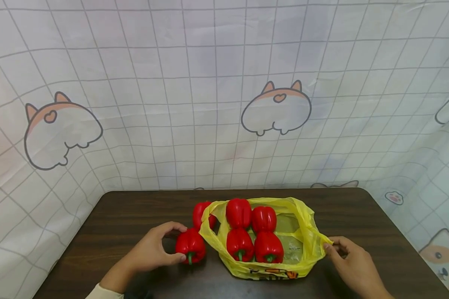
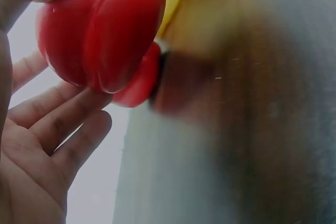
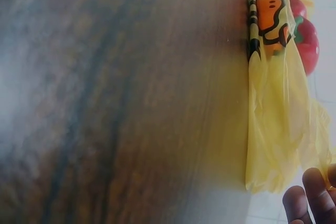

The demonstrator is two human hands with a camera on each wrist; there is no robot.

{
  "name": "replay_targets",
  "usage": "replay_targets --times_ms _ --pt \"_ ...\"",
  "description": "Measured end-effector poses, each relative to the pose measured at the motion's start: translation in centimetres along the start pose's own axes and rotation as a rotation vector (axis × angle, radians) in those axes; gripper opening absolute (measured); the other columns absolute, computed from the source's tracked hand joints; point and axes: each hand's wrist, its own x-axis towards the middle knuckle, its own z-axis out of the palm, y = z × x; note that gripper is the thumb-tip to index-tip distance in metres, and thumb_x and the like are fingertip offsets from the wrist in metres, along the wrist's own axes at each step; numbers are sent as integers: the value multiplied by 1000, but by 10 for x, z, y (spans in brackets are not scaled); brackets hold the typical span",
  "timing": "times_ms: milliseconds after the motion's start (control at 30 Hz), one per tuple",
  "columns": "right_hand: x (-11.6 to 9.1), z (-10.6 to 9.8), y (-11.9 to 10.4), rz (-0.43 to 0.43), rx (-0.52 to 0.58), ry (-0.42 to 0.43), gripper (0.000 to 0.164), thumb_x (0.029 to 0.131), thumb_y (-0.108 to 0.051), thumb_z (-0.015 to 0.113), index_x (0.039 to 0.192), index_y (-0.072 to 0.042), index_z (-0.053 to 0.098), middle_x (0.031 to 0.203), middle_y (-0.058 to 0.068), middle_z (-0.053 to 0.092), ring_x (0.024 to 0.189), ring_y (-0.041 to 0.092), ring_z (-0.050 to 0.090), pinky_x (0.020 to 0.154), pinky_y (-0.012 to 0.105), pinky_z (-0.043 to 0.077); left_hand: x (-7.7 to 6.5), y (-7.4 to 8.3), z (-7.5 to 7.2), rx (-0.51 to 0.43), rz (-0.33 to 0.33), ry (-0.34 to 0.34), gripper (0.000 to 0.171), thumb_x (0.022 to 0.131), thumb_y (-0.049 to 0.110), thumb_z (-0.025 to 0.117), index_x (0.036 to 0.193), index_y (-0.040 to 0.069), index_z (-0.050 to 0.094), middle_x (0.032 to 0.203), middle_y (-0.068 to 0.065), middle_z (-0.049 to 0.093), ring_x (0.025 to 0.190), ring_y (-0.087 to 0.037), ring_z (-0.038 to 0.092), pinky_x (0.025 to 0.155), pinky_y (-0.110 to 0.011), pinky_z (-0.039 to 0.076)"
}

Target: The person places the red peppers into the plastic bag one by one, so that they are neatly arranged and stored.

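Note:
My left hand [image 1: 154,248] holds a red bell pepper [image 1: 190,246] between thumb and fingers, left of the bag; its green stem points toward me. Whether that pepper touches the table cannot be told. The left wrist view shows the same bell pepper [image 2: 100,35] with the fingers spread along it. A yellow plastic bag [image 1: 307,220] lies with its mouth wide, several red bell peppers [image 1: 239,245] inside on its left and middle. My right hand [image 1: 355,265] pinches the bag's right edge. Another red bell pepper [image 1: 200,214] sits outside the bag, behind the held one.
The dark wooden table [image 1: 134,207] extends to both sides of the bag. Behind it hangs a white grid-patterned cloth [image 1: 194,104] with cartoon dogs. An orange and black print [image 3: 270,14] marks the bag's front.

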Motion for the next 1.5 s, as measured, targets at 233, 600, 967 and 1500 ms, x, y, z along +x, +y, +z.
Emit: replay_targets --times_ms 233,600,967,1500 --pt "0 0 2 -7 -6 4 48 103 -43 61 127 -2 65 97 0 71 82 17 65 69 39 55 0 12 -13 24 31 56 59 76 35 91 126 25 62 120 12 65 105 -15 64 94 -51 55" --pt "1 1 3 -10 -13 8 48 103 -44 61 126 -2 65 96 0 71 83 17 65 69 41 55 2 23 -23 39 90 156 64 72 28 94 127 26 60 121 12 65 104 -14 64 90 -36 57" --pt "0 0 4 -8 -10 6 50 103 -45 61 127 -2 65 98 0 72 84 18 66 70 40 55 11 41 -23 36 169 167 64 74 26 94 129 26 60 122 13 65 105 -15 64 91 -39 56" --pt "-2 -1 5 -18 6 9 51 102 -46 61 127 -1 65 100 1 72 83 17 66 69 39 56 33 62 -6 5 262 140 66 74 24 93 130 23 59 124 13 63 106 -15 63 92 -41 56"
